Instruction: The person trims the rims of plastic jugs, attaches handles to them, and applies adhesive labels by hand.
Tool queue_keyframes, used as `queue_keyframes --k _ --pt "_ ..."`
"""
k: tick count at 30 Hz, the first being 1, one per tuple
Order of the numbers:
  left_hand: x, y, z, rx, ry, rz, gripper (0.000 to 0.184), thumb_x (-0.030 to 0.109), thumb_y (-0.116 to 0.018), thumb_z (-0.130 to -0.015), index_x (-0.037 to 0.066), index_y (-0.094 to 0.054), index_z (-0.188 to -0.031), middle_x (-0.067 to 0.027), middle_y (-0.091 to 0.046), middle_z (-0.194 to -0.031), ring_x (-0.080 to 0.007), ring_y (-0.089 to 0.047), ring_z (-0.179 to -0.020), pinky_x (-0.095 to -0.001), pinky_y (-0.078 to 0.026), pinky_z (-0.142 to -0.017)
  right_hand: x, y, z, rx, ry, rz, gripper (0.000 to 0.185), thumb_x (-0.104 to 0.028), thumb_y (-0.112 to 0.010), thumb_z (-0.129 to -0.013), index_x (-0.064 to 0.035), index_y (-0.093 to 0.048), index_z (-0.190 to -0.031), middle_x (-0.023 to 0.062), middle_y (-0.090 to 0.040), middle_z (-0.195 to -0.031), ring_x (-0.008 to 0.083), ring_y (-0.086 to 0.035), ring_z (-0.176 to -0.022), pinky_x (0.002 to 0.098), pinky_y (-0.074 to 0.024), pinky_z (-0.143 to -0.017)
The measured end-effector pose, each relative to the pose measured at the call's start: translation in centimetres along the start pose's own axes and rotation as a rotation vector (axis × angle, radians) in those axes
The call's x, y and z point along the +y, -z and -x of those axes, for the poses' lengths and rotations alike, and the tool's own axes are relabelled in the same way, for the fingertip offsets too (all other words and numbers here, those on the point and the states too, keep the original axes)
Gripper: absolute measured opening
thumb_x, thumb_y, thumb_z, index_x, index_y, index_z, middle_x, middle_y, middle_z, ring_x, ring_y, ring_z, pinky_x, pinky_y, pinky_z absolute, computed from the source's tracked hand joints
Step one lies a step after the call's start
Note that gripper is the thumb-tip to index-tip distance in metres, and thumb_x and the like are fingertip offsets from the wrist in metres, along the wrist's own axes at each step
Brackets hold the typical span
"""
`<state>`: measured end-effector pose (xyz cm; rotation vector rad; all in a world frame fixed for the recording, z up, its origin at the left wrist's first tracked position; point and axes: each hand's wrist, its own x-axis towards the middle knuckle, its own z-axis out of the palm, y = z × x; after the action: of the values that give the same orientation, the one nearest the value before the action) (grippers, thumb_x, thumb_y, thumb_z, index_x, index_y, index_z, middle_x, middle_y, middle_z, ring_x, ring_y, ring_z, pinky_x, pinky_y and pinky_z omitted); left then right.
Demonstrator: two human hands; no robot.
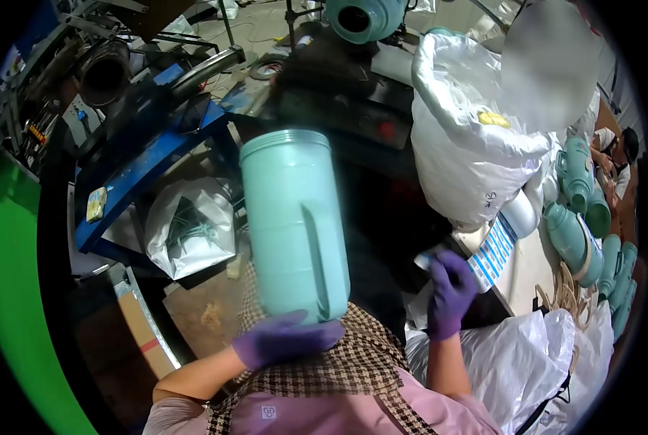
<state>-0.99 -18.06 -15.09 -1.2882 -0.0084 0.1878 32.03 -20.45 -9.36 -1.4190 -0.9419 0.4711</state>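
Note:
A mint-green plastic thermos casing (288,225) with a side handle and a threaded rim stands nearly upright in front of my checked apron. My left hand (288,341), in a purple glove, is at its base and holds it from below. To the right, my gloved right hand (451,293) is closed, with thumb and finger pinching a small pale label (424,259). Just beyond that hand, a sheet of blue-and-white labels (494,252) lies at the edge of a pale work surface.
A big white sack (454,159) stands at the right. Several green thermos casings (574,235) lie beyond it, near another person (614,159). On the left are a blue metal bench (146,170) and a white bag of green scraps (191,228). Dark machinery (338,94) is ahead.

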Motion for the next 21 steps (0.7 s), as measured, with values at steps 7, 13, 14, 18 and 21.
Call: queue_keyframes --k 7,13,14,18,21 --pt "0.4 -0.4 -0.4 0.193 -0.108 -0.051 0.059 0.014 -0.048 -0.104 0.003 -0.028 -0.158 -0.0123 -0.026 -0.165 -0.0218 -0.035 -0.146 -0.0326 -0.033 -0.12 -5.6 -14.8 -9.5 -0.689 -0.195 -0.369 0.021 -0.008 -0.071 -0.094 0.0013 -0.073 -0.112 0.002 -0.071 -0.1 0.0074 -0.061 -0.09 0.0224 -0.0491 -0.083" --pt "0.7 0.7 0.0 0.022 -0.001 0.157 0.065 0.019 -0.041 -0.107 -0.006 -0.012 -0.16 -0.0235 -0.016 -0.168 -0.0344 -0.017 -0.156 -0.0452 -0.014 -0.13 -6.3 -16.7 -9.4 -0.701 -0.299 -0.381 0.019 -0.009 -0.072 -0.094 0.0009 -0.074 -0.11 0.0024 -0.071 -0.097 0.0083 -0.063 -0.087 0.0227 -0.0512 -0.081" --pt "0.6 0.7 0.0 0.012 0.007 0.141 0.066 0.019 -0.041 -0.108 -0.006 -0.011 -0.16 -0.0234 -0.016 -0.169 -0.0341 -0.017 -0.157 -0.0446 -0.014 -0.13 -6.4 -16.8 -9.4 -0.692 -0.308 -0.377 0.019 -0.009 -0.072 -0.094 0.0008 -0.074 -0.109 0.0026 -0.072 -0.096 0.0084 -0.063 -0.086 0.0228 -0.0517 -0.08" --pt "1.2 0.6 0.0 0.002 0.007 0.135 0.064 0.018 -0.039 -0.108 -0.007 -0.011 -0.16 -0.0224 -0.015 -0.169 -0.0328 -0.015 -0.157 -0.0426 -0.013 -0.13 -6.0 -17.1 -9.3 -0.685 -0.238 -0.35 0.018 -0.01 -0.074 -0.093 0.0006 -0.075 -0.107 0.0035 -0.073 -0.094 0.0084 -0.064 -0.084 0.0227 -0.0528 -0.079" --pt "1.3 0.6 0.0 0.043 0.056 0.32 0.067 0.021 -0.043 -0.107 -0.006 -0.013 -0.16 -0.0224 -0.016 -0.169 -0.0331 -0.017 -0.157 -0.042 -0.013 -0.13 -4.8 -17.4 -9.3 -0.677 -0.102 -0.209 0.025 -0.014 -0.077 -0.09 -0.0005 -0.074 -0.11 0.0066 -0.073 -0.096 0.0111 -0.066 -0.085 0.0248 -0.0533 -0.081"
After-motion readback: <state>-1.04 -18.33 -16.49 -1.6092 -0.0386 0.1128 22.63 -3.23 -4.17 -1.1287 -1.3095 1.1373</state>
